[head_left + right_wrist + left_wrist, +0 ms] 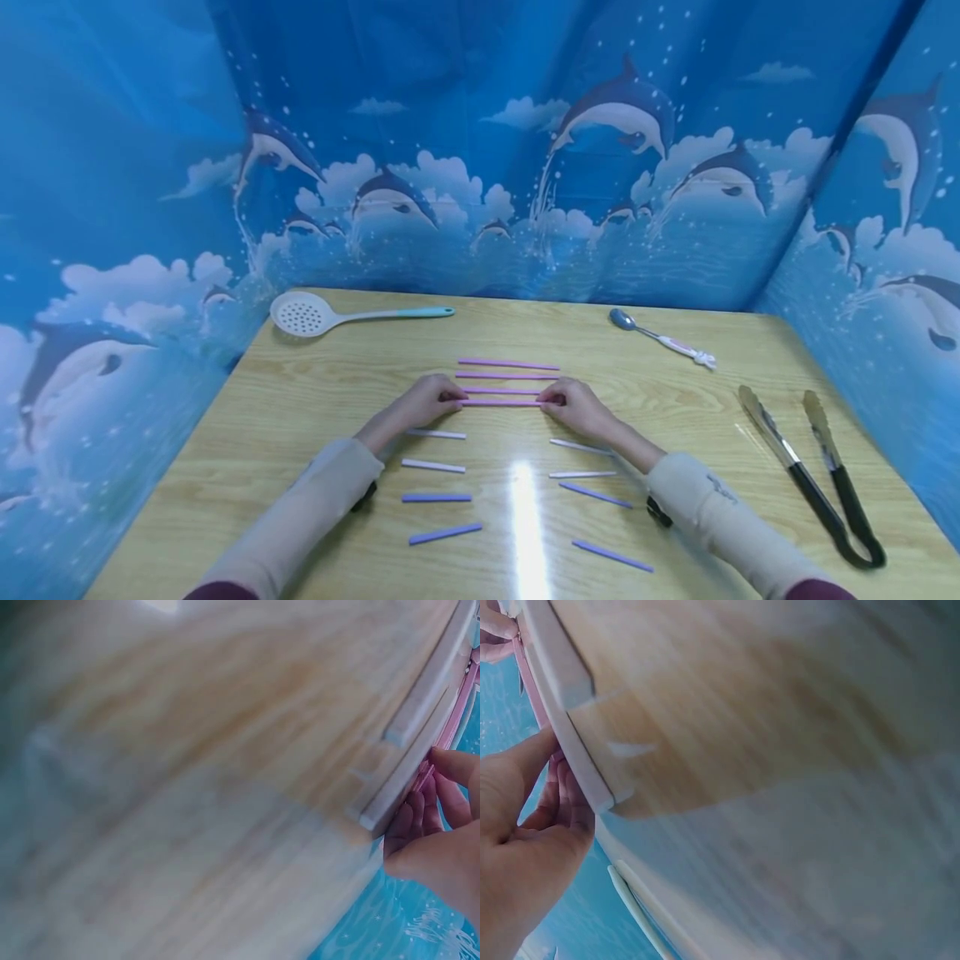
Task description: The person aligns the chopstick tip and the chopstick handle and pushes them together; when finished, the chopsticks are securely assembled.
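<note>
Nearest the person, below the hands, lay two columns of short sticks: blue sticks [445,533] and white sticks [432,466] under the left forearm, more white and blue ones [592,494] under the right. The left hand [420,402] pinched the left end of a pink stick [501,403], fingers curled round it; the right hand [577,407] pinched its right end likewise. This stick lay level between both hands, on or just above the table [300,400]; which, could not be told. Just beyond the hands three more pink sticks [507,364] lay parallel in a row. Well right of the right hand lay black-handled tongs [813,471]. Farthest off, a slotted spoon [330,315] lay beyond the left hand, a spoon [660,336] beyond the right.
</note>
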### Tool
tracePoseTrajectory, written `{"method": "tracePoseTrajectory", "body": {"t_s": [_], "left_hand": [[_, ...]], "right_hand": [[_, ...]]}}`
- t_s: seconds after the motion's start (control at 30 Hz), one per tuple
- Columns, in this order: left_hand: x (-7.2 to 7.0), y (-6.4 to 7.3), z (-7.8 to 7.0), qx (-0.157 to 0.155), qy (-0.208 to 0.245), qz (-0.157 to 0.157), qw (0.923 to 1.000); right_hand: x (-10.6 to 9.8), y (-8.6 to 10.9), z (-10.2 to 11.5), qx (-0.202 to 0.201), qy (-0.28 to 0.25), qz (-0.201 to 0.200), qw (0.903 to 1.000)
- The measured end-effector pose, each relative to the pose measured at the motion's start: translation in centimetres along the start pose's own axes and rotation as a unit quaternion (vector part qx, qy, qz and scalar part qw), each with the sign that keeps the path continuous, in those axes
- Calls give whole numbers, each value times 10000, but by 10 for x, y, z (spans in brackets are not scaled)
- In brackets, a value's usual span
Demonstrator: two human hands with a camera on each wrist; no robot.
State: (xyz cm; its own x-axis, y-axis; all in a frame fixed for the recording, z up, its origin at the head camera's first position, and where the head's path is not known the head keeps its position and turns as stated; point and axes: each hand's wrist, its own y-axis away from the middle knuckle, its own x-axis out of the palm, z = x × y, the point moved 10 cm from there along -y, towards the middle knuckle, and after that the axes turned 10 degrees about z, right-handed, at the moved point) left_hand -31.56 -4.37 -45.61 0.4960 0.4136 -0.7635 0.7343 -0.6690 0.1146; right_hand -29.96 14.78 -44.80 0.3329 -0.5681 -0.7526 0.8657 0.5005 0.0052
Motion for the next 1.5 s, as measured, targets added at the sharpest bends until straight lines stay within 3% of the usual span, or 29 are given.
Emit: {"method": "tracePoseTrajectory", "body": {"t_s": [0.57, 0.77, 0.83, 1.03, 1.2, 1.5], "left_hand": [[0, 1, 1, -21, 102, -32, 9999], [-2, 6, 9, -426, 368, -155, 9983], [-4, 9, 11, -502, 452, -220, 9975], [-8, 25, 9, -268, 619, -329, 9972], [-9, 40, 7, -83, 718, -359, 9967], [-2, 59, 11, -326, 848, -226, 9956]], "right_hand": [[0, 2, 1, 32, -65, 146, 9999], [-5, 10, 0, 224, -240, 138, 9994], [-6, 14, -2, 295, -276, 185, 9990], [-7, 29, -8, 558, -368, 295, 9973], [-7, 40, -5, 369, -430, 402, 9976], [-2, 60, -4, 370, -512, 672, 9957]]}}
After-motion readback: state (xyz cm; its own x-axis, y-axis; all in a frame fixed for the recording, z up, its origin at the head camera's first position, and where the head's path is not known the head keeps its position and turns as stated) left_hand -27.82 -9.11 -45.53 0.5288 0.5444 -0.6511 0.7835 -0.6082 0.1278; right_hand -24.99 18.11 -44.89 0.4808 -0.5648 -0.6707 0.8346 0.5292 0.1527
